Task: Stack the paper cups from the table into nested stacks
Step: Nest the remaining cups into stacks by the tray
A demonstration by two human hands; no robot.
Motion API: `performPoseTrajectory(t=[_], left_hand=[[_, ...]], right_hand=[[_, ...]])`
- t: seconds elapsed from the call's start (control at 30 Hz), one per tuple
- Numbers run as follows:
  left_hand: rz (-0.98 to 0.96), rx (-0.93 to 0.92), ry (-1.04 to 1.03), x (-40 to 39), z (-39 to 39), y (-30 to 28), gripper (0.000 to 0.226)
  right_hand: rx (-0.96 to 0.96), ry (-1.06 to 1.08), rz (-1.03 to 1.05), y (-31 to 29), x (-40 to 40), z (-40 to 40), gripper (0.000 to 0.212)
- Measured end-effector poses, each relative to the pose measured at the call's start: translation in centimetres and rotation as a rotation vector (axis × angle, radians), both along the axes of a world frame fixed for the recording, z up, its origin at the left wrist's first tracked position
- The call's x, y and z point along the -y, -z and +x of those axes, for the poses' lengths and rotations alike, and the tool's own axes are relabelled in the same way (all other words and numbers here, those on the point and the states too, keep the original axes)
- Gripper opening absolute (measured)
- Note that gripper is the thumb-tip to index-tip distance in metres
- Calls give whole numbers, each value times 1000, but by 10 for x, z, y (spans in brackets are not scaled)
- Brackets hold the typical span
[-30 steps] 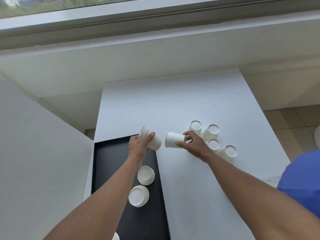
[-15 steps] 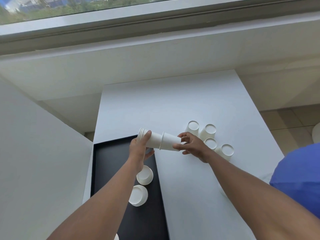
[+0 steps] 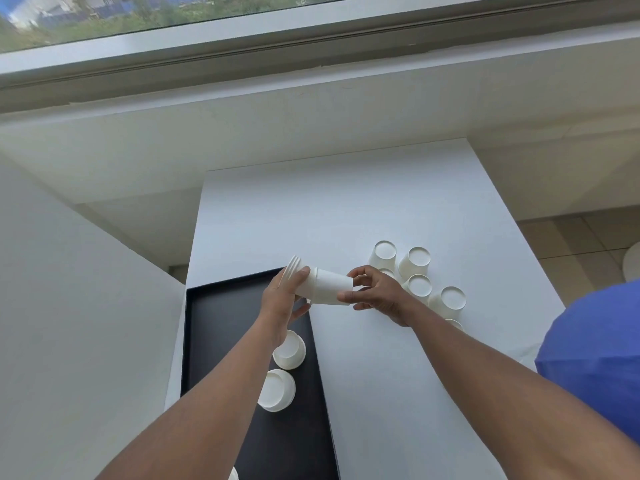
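A long white rectangular table (image 3: 346,209) stretches away from a person's two bare arms beneath a wide window. On its near-left side, under the left forearm, lies a flat black rectangular tray (image 3: 225,323), where two short nested stacks of white paper cups (image 3: 282,370) rest on their sides just below the left wrist. To the right of the right hand stands a tight cluster of loose white paper cups, turned upside down (image 3: 419,271), close beside one another; one sits partly hidden behind the fingers, another peeks out below the wrist.

Between the hands, held level above the table near the tray's far-right corner, is a horizontal nested stack of white paper cups (image 3: 320,282), rims fanned at its left end. The left hand (image 3: 282,299) wraps round the stack near those rims, fingers curled on the wall. The right hand (image 3: 375,294) pinches the base end of the outermost cup with thumb and fingertips, apparently seating it over the others.

Such cups are likely featherlight and thin-walled, easily dented, and smooth enough to slip or jam when nested. A gentle hold on the stiffer base ring or rolled rim, not the mid-wall, seems wisest.
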State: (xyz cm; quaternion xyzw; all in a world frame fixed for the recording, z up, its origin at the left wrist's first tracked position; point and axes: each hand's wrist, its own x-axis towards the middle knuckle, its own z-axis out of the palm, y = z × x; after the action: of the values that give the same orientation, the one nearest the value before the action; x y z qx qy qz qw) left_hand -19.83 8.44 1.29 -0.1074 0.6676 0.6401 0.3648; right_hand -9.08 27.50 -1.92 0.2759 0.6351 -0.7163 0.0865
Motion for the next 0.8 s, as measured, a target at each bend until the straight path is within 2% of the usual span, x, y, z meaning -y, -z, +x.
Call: performPoseTrajectory(t=[0.27, 0.43, 0.6, 0.8], left_hand=[[-62, -20, 123, 1, 0, 2, 51], [-72, -15, 221, 0, 2, -8, 30], [-98, -33, 193, 5, 1, -19, 26], [-188, -78, 167, 19, -6, -24, 46]], right_hand=[[-7, 17, -30, 2, 4, -2, 62], [-13, 10, -34, -3, 7, -4, 57], [-29, 2, -9, -13, 16, -16, 54], [-52, -58, 66, -34, 32, -35, 50]])
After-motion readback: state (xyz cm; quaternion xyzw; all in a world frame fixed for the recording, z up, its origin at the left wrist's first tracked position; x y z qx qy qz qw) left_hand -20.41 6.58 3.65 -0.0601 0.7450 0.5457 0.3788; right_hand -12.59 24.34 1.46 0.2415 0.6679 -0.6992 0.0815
